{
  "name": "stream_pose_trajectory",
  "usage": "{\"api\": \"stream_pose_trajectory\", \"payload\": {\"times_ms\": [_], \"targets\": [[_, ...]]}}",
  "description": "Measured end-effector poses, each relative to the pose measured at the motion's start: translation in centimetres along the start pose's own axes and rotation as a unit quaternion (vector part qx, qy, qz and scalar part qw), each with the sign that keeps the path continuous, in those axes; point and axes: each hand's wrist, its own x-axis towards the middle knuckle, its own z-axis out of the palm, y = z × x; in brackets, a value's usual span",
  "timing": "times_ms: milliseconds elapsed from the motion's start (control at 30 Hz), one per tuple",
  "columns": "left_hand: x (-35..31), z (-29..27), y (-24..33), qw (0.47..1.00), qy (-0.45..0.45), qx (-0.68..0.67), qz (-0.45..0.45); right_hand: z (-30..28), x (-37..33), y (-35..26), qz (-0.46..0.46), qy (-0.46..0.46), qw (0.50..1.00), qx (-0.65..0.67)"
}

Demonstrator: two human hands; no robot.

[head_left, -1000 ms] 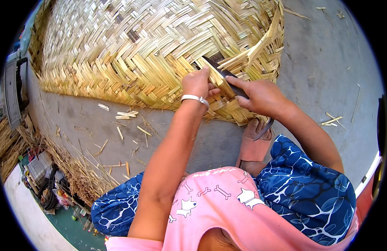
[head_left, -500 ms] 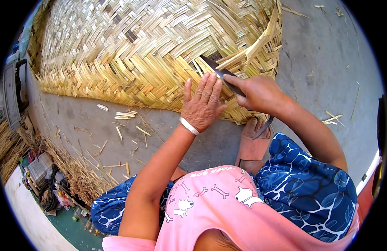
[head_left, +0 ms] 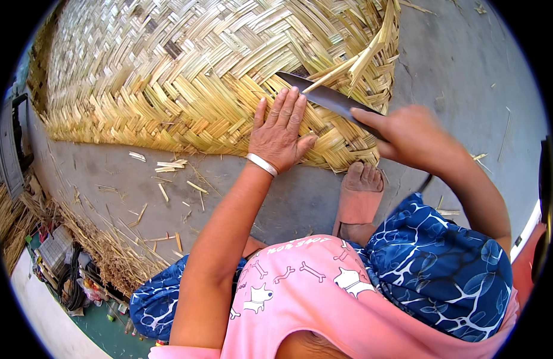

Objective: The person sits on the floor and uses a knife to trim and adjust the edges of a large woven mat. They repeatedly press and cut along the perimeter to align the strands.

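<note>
I saw the left hand flat and unclenched on the woven mat. At its three o'clock, the right hand grasped a dark knife

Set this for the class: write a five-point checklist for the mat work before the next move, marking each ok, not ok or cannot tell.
1. Right hand closed on the dark-bladed tool: ok.
2. Left hand bracing the woven mat: ok, laid flat near its edge.
3. Left fingertips well away from the blade: not ok, right beside it.
4. Loose strips tucked in: not ok, they stick out near the corner.
5. Edge sharp: cannot tell.
</note>
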Motion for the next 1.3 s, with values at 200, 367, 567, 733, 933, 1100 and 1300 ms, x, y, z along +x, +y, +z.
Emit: {"api": "stream_pose_trajectory", "payload": {"times_ms": [200,367,567,733,933,1100,1300], "targets": [[0.3,0.1,0.0,1.0,-0.001,-0.02,-0.016,-3.0,-6.5,1.5,0.022,-0.047,0.995,-0.087],[0.0,-0.3,0.0,0.999,0.028,-0.042,-0.008,0.0,-8.0,4.0,0.005,0.009,0.995,-0.096],[0.2,1.1,0.5,0.999,0.015,0.015,-0.046,5.3,-9.2,5.8,-0.041,0.045,0.996,-0.069],[0.5,1.7,0.3,0.998,0.051,-0.024,-0.033,6.0,-8.0,5.5,-0.076,0.023,0.988,-0.131],[-3.6,-0.3,0.4,0.994,0.095,-0.055,-0.002,5.2,-5.0,5.1,-0.178,-0.015,0.963,-0.201],[-7.4,2.1,4.4,0.997,0.064,-0.042,-0.007,3.9,-2.1,3.8,-0.188,0.034,0.951,-0.243],[-8.4,3.2,4.2,0.993,0.083,-0.033,-0.076,2.4,0.3,3.8,-0.227,0.057,0.94,-0.246]]}}
